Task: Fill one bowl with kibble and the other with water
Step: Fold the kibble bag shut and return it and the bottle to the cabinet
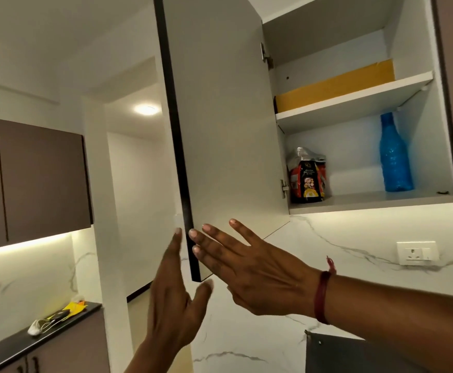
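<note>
An upper wall cupboard stands with its door (220, 125) swung wide to the left. On its lower shelf sit a red and black kibble bag (307, 179) at the left and a blue water bottle (394, 157) at the right. My left hand (177, 297) is raised at the door's lower corner, fingers straight up along the dark edge. My right hand (249, 267) reaches across from the right with fingers spread, its tips at the same edge. Neither hand holds anything. No bowls are in view.
A yellow-brown board (335, 84) lies on the cupboard's upper shelf. A wall socket (416, 253) sits on the marble backsplash at right. A dark countertop (13, 345) at lower left carries a white cable and yellow items. A doorway opens behind the door.
</note>
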